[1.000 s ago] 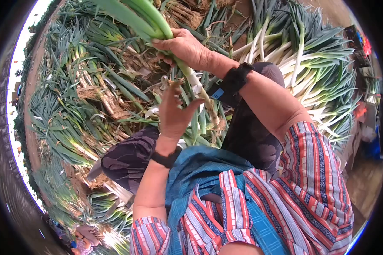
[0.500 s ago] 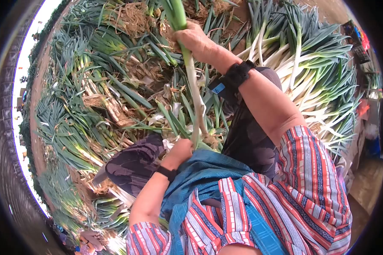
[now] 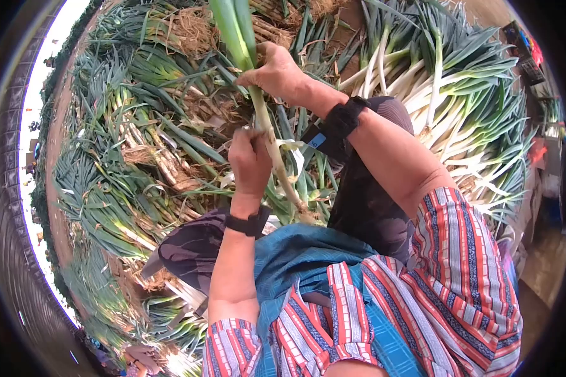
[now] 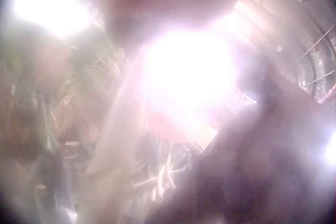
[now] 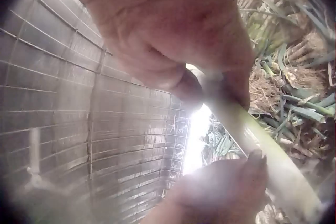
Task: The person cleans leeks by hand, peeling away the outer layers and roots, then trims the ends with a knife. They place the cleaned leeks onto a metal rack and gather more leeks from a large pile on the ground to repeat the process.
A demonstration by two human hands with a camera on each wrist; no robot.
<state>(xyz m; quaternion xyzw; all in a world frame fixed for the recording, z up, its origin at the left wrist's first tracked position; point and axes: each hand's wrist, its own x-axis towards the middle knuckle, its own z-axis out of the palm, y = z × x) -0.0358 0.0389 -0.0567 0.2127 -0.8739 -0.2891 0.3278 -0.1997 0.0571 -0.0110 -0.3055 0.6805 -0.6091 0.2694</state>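
Observation:
A long green onion [image 3: 263,112] runs from its green leaves at the top down to its roots near the apron. My right hand [image 3: 280,74] grips it just below the leaves, thumb across the stem. Lower down, my left hand [image 3: 250,162] is at the pale stem with fingers curled and fingertips against its side. The right wrist view shows my left thumb and a finger pinching at the edge of the pale stem [image 5: 278,171]. A loose strip of pale skin [image 3: 290,144] sticks out from the stem. Glare and blur fill much of the left wrist view.
At the right lies a big pile of white-stemmed green onions [image 3: 453,113]. Unpeeled bundles with dry roots [image 3: 192,31] cover the ground ahead and to the left. Leaf scraps lie between my knees, and a dark crate [image 3: 523,53] stands at the far right.
My left hand went down to the root end, then came back up to the middle of the stem, fingers curled. My right hand keeps its hold near the leaves, tilting the green onion slightly.

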